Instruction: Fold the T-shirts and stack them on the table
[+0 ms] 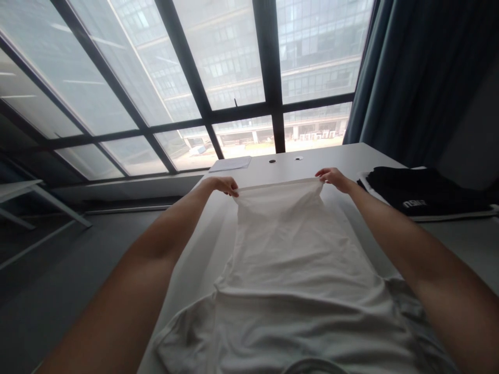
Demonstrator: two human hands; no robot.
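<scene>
A white T-shirt [292,249] lies spread on a white table, its collar at the bottom of the view and its sleeves out to both sides. My left hand [224,185] pinches the left corner of the far hem. At the right corner, my right hand [333,178] grips the same hem between thumb and fingers. Between the two hands the hem is stretched straight and lifted a little off the table. Soft creases run across the middle of the shirt.
On the white table [346,156], papers [230,164] lie at the far left corner, near two cable holes [272,161]. Folded black clothing [421,192] is stacked at the right. Beyond are large windows and a dark blue curtain [380,78]. Another table [23,188] stands at the left.
</scene>
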